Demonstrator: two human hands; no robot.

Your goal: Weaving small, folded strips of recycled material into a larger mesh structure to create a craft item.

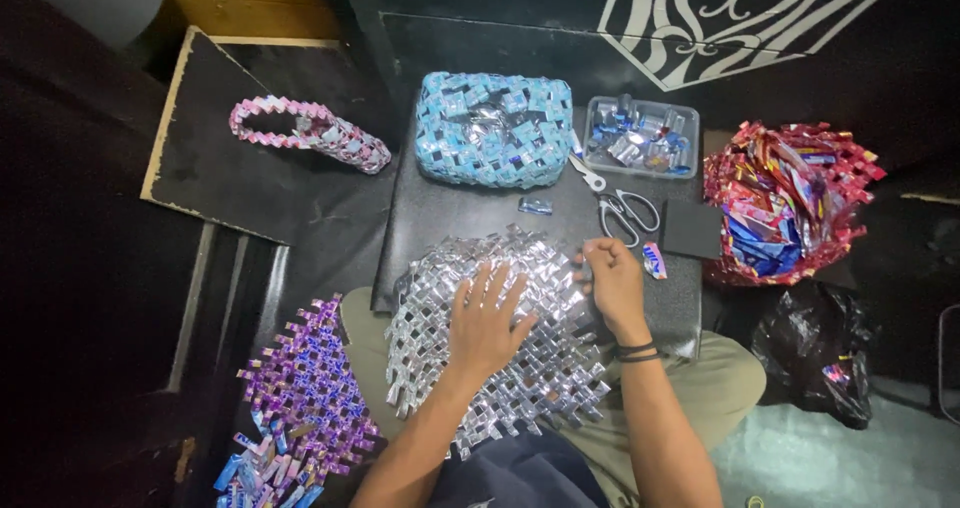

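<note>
i see my left hand (pixel 487 320) spread flat, fingers open, pinning the silver woven mat (pixel 495 333) on my lap — right hand (pixel 612 283) pinching its edge, steadying the weave.

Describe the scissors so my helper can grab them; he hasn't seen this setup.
Start at the black board in front of the person. At its far right, below the clear tub of folded wrappers, lie the scissors, just beyond the right hand. They are the only metal tool there, with black loop handles.
</note>
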